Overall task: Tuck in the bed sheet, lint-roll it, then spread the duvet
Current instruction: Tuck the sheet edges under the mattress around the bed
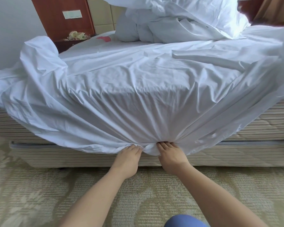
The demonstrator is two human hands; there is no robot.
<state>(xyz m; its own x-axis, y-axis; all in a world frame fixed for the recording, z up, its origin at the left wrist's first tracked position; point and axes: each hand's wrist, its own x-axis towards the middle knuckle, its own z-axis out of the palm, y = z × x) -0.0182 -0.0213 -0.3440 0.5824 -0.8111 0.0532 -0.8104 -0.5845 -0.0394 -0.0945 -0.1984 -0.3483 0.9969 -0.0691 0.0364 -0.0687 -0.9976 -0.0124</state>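
Note:
A white bed sheet [138,89] lies wrinkled over the mattress and hangs down its near side. Its lower edge is gathered into a bunch at the gap between mattress and bed base. My left hand [128,158] and my right hand [171,157] sit side by side at that bunch, fingertips pushed into the folds where the cloth meets the gap. The fingertips are hidden in the fabric. A white duvet [179,18] is heaped at the head of the bed, far centre and right.
The striped beige mattress side [256,126] and bed base [72,158] show below the sheet. A patterned carpet [31,194] covers the floor in front. A dark bedside table [67,42] with clutter stands far left by a wooden panel. Loose sheet trails off the left side.

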